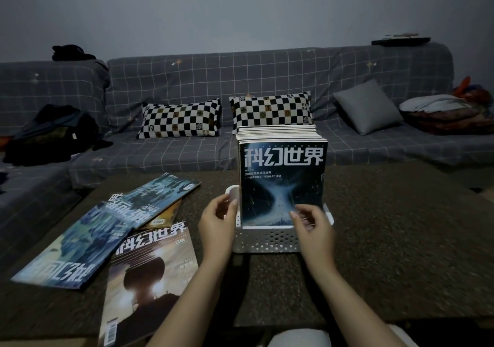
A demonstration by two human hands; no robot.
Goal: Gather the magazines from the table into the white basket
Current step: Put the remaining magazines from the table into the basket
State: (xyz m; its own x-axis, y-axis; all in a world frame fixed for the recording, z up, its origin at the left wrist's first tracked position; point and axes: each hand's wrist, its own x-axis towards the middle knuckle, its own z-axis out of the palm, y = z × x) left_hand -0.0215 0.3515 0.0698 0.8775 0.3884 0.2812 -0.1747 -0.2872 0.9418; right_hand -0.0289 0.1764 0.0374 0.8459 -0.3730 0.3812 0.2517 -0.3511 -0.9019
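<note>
A white perforated basket (267,241) stands mid-table, packed with several upright magazines; the front one (282,183) has a dark blue cover with a glowing funnel. My left hand (217,219) hovers at the basket's left rim, fingers apart and holding nothing. My right hand (311,222) touches the lower right corner of the front magazine, fingers loosely curled. Several magazines lie flat at the left: a brown-orange one (149,279) nearest me, a blue one (77,245) beside it, another blue one (157,199) farther back, and a yellowish one (164,217) tucked beneath it.
The dark speckled table (401,239) runs to a grey checked sofa (187,148) behind. On the sofa lie two checkerboard pillows (179,119), a grey cushion (367,107), dark clothes (50,135) at left and folded blankets (443,114) at right.
</note>
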